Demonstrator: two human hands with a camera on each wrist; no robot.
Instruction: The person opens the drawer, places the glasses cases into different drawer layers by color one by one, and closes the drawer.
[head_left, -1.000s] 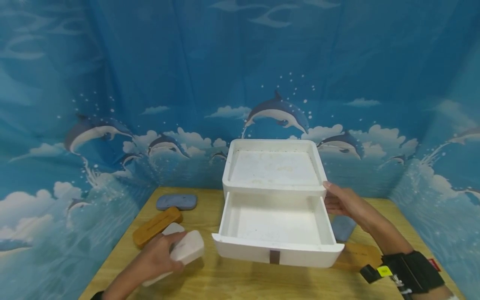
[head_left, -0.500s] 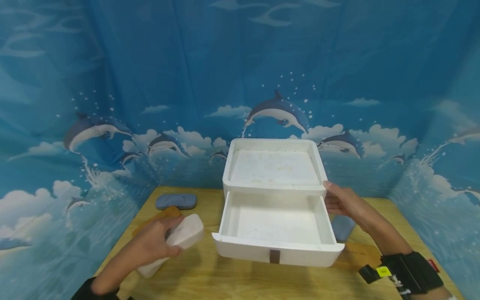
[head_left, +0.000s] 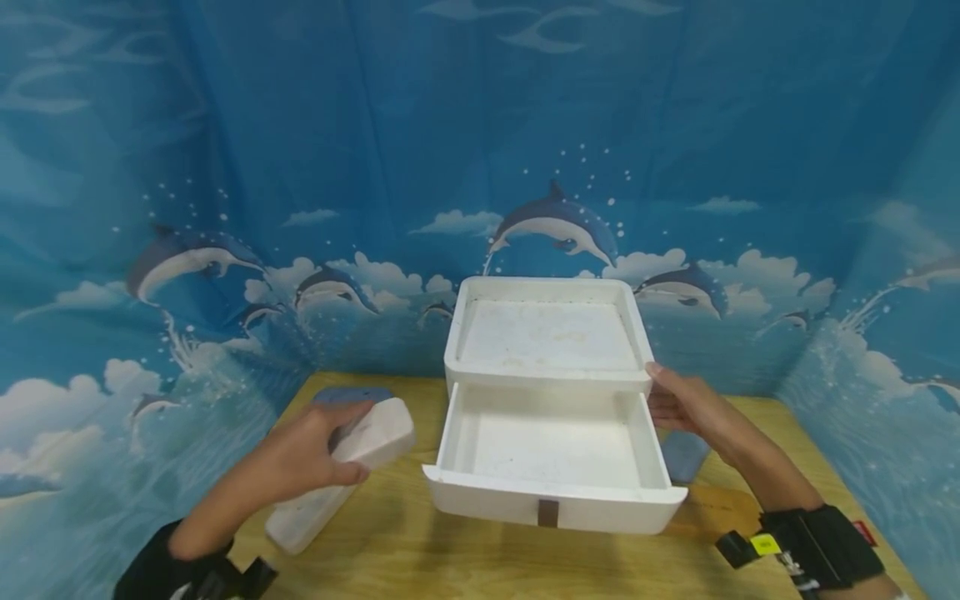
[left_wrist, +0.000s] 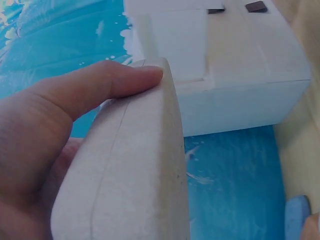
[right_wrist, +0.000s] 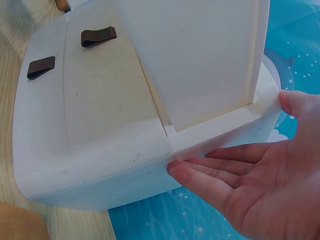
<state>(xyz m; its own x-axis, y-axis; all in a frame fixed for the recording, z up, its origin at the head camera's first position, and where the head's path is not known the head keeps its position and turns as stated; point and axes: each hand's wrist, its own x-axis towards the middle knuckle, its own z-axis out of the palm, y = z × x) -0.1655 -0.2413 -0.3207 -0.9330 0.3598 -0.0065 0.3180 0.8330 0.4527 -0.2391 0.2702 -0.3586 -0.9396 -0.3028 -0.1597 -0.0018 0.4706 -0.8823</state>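
My left hand (head_left: 300, 450) grips a white glasses case (head_left: 382, 433), thumb on one side and fingers on the other, to the left of a white drawer unit (head_left: 547, 375). In the left wrist view, a seam runs along the glasses case (left_wrist: 135, 160). The unit's upper drawer (head_left: 555, 507), with a brown pull tab, is pulled out and bare inside. My right hand (head_left: 693, 408) rests on the unit's right side; in the right wrist view its fingers (right_wrist: 200, 182) lie fairly straight against the side wall and the thumb touches the top edge.
Another white glasses case (head_left: 303, 521) lies on the wooden table (head_left: 480, 571) below my left hand. A blue-grey case (head_left: 352, 393) lies behind it, partly covered. Right of the unit are a blue-grey case (head_left: 684, 457) and an orange case (head_left: 712, 510). Dolphin-print cloth (head_left: 375, 167) surrounds the table.
My left hand has lifted the white glasses case up and away from the other white one, which stays on the table. It now hides the left orange case. My right hand and the drawer have stayed put.
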